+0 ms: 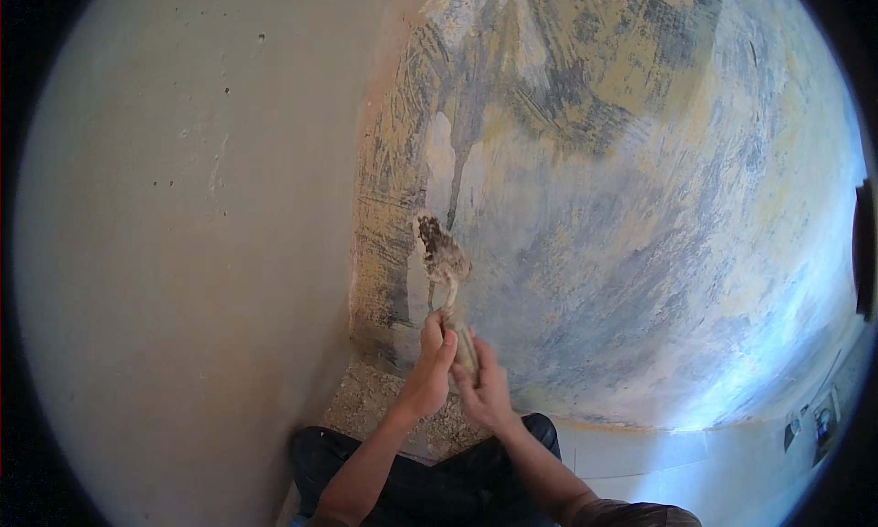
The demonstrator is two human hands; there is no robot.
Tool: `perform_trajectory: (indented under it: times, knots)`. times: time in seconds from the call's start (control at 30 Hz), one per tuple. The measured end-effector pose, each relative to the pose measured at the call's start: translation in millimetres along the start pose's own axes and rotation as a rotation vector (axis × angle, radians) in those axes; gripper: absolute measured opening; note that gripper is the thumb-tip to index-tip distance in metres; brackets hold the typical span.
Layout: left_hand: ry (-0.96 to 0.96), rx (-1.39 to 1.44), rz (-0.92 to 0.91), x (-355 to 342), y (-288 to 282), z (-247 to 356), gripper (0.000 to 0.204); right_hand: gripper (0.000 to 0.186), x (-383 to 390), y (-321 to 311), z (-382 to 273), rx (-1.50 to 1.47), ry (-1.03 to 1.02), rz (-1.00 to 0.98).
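Observation:
A small trowel [441, 252], its blade crusted with pale and dark brown plaster, points up and slightly left in front of the wall. Its pale handle [466, 351] slants down between my two hands. My left hand [430, 371] is closed round the upper handle near the bent neck, thumb along it. Lower on the same handle, my right hand [485, 385] grips with curled fingers. A thin strip shows left of the neck; what it belongs to I cannot make out. Behind the blade is a wall patched in grey, ochre and white [585, 225].
A plain beige wall [183, 252] meets the patched wall in a corner at left. Crumbly rubble [366, 399] lies at the corner's foot, before my crossed legs [430, 486]. Light falls on pale flooring [640, 463] at right, with small dark objects [823, 426] at the far right.

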State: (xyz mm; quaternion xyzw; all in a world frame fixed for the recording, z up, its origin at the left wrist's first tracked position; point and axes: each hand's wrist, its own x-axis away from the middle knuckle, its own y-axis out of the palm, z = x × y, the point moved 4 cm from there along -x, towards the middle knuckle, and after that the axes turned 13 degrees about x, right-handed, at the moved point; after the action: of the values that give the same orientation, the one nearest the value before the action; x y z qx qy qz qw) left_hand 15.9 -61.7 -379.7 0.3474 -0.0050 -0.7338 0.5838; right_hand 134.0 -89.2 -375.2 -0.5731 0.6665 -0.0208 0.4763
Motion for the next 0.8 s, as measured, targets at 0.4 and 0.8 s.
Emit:
perform_trajectory:
  times: [0.4,0.8]
  knots:
    - [0.228,-0.689,-0.131,-15.7,-31.4,1.4,0.06,0.031,-153.9,-148.9,-73.9,0.376,-0.277,0.424]
    - [0.187,-0.888,-0.269,-13.0,-52.0,-93.0,0.073,0.032,-182.6,-142.9,-144.0,0.581,-0.476,0.579]
